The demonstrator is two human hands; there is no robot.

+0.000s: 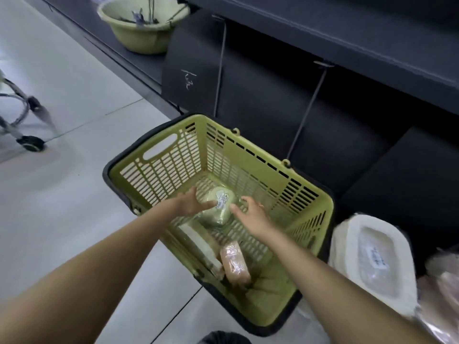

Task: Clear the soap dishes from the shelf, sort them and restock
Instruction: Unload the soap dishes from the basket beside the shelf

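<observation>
Inside the basket [159, 155]: green soap dish [219, 206] wrapped in film, left hand [190, 204] touching, fingers straight; right hand [250, 214] loosely curled beside it, empty. Slippery wrap, likely to slide off.

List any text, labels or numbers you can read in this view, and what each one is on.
Nothing reads cleanly.
White handwritten scrawl on the black panel: illegible.
Printed sticker on the wrapped green soap dish between the left hand and right hand: a blurred graphic, no legible words.
Label on the white soap dish beside the basket: too blurred to read.
</observation>
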